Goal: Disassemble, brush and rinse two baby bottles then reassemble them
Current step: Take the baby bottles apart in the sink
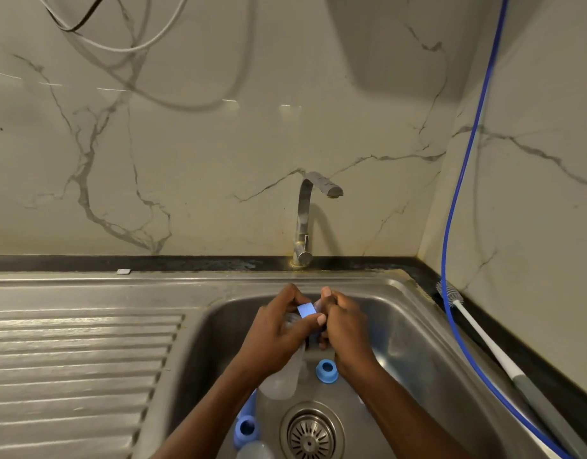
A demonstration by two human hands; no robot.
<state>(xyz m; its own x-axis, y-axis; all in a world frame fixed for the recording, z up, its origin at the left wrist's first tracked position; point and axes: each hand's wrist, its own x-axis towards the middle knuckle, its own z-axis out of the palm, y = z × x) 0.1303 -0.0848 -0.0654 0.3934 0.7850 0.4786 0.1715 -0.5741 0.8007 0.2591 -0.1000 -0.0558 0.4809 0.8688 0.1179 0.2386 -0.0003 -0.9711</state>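
Both hands work above and behind the drain (311, 435), inside the sink (417, 342), so any drip or dropped part lands in the basin. The left hand (278, 329) curls round the clear bottle (285, 379) near its neck, thumb on the blue collar (306, 309). The bottle's base tilts down toward the drain. The right hand (345, 329) closes its fingers on the collar end from the other side, a grip suited to twisting (whether on or off I cannot tell).

A loose blue ring (326, 371) lies on the basin floor just behind the drain, under the right wrist. A second bottle (254, 451) with a blue top lies left of the drain, partly hidden by the left forearm.

The tap (305, 210) stands well behind the drain with no water running; there is free room under it for rinsing. The brush (477, 329) rests on the counter right of the drain, beside the blue hose (451, 226), within the right hand's reach over the rim. The drainboard (70, 352) left of the drain offers flat space for parts.
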